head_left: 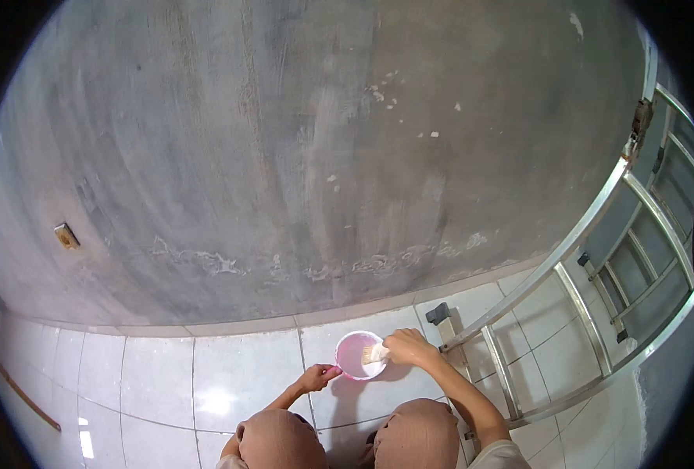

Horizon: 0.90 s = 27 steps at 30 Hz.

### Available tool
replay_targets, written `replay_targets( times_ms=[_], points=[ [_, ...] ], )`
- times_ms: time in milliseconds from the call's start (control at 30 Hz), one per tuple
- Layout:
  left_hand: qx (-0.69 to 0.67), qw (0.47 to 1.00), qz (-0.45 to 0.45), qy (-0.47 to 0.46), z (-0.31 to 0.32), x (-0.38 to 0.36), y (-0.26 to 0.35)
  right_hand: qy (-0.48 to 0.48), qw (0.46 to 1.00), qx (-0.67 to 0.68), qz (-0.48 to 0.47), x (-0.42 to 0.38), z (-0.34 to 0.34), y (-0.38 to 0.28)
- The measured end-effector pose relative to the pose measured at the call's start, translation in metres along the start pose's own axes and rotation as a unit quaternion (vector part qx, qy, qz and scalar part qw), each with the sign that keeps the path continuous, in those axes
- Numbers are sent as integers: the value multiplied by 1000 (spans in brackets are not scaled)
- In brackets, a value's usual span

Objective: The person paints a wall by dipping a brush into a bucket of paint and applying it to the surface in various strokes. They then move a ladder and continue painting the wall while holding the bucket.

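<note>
We crouch on a white tiled floor (245,375) before a grey wall (284,156), patchy and flaking near its base. The pink bowl (347,356) is near the floor's wall-side edge, right of its middle. Our left hand (316,377) is curled, pinching the bowl's rim side; our right hand (408,346) is closed around a brush (375,354), its bristles inside the bowl. A metal ladder (577,309) stands at right, an outlet box (66,236) sits on the wall at left, and a thin stick (26,396) lies far left.
</note>
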<state>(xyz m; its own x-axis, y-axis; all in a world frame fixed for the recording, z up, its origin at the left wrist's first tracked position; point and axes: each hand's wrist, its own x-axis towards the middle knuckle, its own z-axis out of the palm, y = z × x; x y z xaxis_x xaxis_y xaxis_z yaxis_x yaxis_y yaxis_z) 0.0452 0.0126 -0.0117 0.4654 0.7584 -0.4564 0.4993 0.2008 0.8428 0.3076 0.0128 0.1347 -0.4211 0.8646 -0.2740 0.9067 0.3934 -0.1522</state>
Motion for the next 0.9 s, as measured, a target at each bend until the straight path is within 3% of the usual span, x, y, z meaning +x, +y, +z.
replay_targets(
  times_ms=[167, 367, 467, 767, 867, 900],
  points=[
    [-32, 999, 8, -9, 1, 2, -7, -85, 993, -76, -41, 59, 11, -32],
    [-34, 999, 7, -8, 1, 3, -9, -94, 983, -149, -47, 115, 69, -38],
    [-24, 1000, 5, -8, 0, 1, -6, -121, 977, -159, -76, 115, 67, -38],
    [-24, 999, 21, 0, 2, 6, -16, -76, 997, 13, 13, 39, -2, -12],
    [-14, 1000, 16, 2, 1, 3, -11, 81, 987, 134, -29, -1, 37, 8],
    [-12, 1000, 10, 1, 1, 3, -10, 85, 980, 179, 1, -11, 50, 11]
  ],
)
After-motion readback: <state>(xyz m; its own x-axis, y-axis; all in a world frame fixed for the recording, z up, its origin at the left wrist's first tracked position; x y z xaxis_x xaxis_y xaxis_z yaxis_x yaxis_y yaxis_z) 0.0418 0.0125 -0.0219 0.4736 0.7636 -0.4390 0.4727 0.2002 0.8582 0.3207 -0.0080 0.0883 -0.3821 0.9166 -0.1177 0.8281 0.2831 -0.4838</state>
